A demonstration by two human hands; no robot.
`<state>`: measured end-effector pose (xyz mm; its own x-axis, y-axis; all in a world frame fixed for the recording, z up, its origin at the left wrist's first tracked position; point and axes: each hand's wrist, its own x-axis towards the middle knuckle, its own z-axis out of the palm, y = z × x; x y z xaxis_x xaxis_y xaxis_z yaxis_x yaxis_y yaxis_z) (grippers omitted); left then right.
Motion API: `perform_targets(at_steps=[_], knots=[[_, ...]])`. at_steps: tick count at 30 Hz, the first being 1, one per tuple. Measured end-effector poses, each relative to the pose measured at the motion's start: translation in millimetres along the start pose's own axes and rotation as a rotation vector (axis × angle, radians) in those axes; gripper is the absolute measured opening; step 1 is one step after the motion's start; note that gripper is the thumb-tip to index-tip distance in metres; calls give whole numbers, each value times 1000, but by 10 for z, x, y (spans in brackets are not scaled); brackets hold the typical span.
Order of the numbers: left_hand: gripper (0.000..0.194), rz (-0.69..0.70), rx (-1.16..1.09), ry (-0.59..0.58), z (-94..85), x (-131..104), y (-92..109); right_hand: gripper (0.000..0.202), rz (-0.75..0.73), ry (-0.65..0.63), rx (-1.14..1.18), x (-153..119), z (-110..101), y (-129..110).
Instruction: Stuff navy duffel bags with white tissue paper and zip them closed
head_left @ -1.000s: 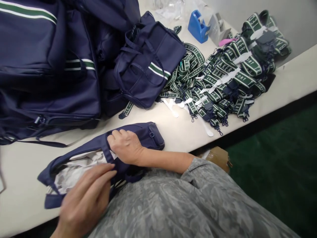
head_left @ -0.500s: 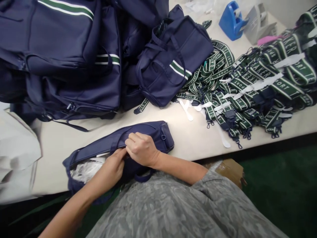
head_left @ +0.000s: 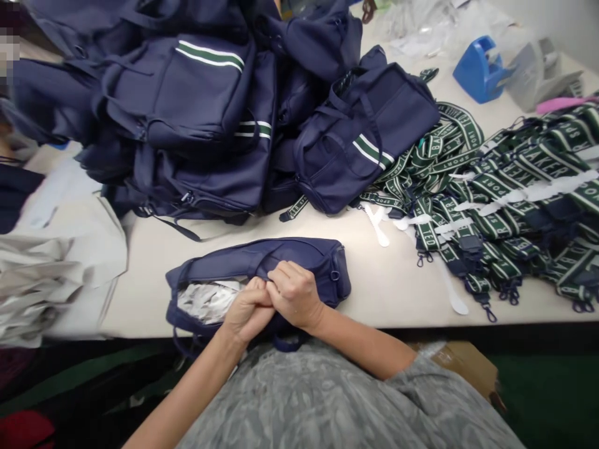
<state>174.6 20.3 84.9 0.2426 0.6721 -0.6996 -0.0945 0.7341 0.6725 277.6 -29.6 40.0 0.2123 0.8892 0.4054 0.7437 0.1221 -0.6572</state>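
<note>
A navy bag lies lengthwise along the table's front edge. Its top opening is unzipped at the left part, and white crumpled stuffing shows inside. My left hand is closed over the middle of the opening, pinching something too small to make out. Right against it, my right hand is curled in a fist at the bag's top, and what its fingers grip is hidden. A metal ring sits near the bag's right end.
Navy bags with green and white stripes are piled behind. Green lettered straps cover the right side. Blue and grey tape dispensers stand at the back right. Paper sheets lie left; a cardboard box is below.
The view has shifted, so the table's contents appear further right. My hands remain together at the bag's opening, and my left hand's fingers are more curled in.
</note>
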Motion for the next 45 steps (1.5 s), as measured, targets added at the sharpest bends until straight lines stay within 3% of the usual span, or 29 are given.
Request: perform_targets(at_steps=[7, 11, 14, 18, 22, 25, 28, 32, 35, 39, 40, 42, 45], knots=[[43, -33, -83, -418, 121, 7, 17, 18, 38, 250, 103, -17, -82, 123], [35, -19, -16, -510, 244, 165, 137, 13, 28, 257, 82, 135, -95, 235], [27, 84, 156, -463, 354, 255, 199, 14, 106, 202, 114, 292, -183, 292], [26, 359, 616, -423, 353, 160, 126, 22, 255, 85, 341, 354, -420, 394], [36, 606, 1036, -308, 113, 75, 2, 31, 507, 141, 372, 122, -645, 669], [35, 845, 1288, -274, 21, 73, -80, 32, 620, 97, 346, -157, -765, 801], [27, 1065, 1450, -185, 100, 68, -174, 22, 614, 1, 426, -362, -765, 747], [40, 1084, 1618, 10, 275, 105, -261, 23, 643, 19, 489, -423, -603, 592], [43, 1175, 1631, -50, 281, 115, -233, 23, 643, 4, 474, -369, -502, 557], [30, 1468, 1628, -281, 40, 26, -48, 31, 658, -3, 430, -294, -473, 539], [32, 1514, 1644, -259, -55, -3, 14, 30, 644, 16, 404, -282, -472, 526], [41, 1557, 1681, -101, -261, -45, 137, 26, 611, 67, 349, -263, -465, 496], [57, 1508, 1715, 115, -543, -63, 288, 24, 593, 102, 321, -226, -439, 477]])
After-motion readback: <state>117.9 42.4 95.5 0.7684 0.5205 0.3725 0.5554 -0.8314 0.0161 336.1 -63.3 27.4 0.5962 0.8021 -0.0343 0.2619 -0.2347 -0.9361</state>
